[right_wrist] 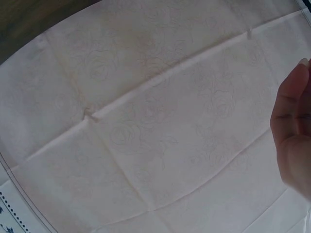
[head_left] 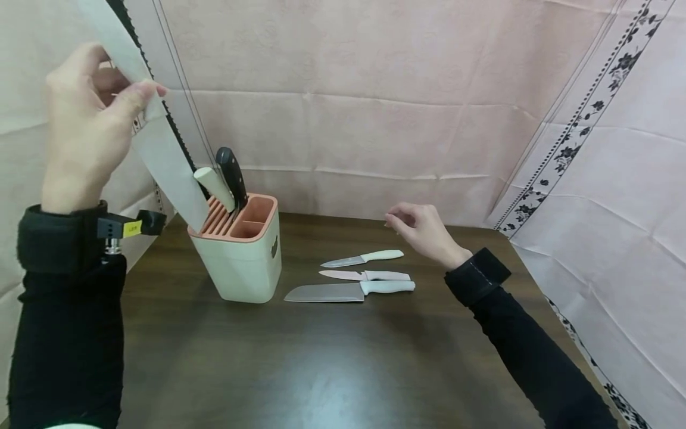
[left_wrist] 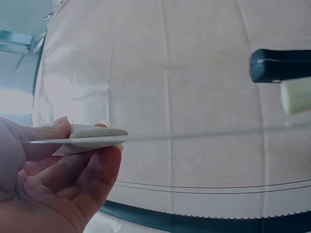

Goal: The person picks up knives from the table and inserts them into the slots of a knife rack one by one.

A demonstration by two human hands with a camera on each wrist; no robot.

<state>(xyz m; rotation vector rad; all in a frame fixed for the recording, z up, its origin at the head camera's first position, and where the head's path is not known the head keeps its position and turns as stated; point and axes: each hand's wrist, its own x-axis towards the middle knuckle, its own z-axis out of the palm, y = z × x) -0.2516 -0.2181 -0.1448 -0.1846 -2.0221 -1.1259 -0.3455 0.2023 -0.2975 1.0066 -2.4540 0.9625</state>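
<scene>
Probably stiff, the pale strip (head_left: 170,170) suits pinching at its thicker part (left_wrist: 99,137).
Left hand (head_left: 93,119) pinches it, lower end at the slotted holder (head_left: 249,268), tabletop's (head_left: 332,357) far left corner; right hand (head_left: 423,229) has loosely curled fingers.

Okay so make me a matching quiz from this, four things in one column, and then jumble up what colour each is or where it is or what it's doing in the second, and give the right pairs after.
1. Left hand
2. Black handle
3. Knife block
4. Widest-bladed knife

A. Pale outside, orange at the top
B. Lying on the table
C. Pinching a pale, flat object
D. Sticking up out of the block

Pairs: 1-C, 2-D, 3-A, 4-B
</scene>
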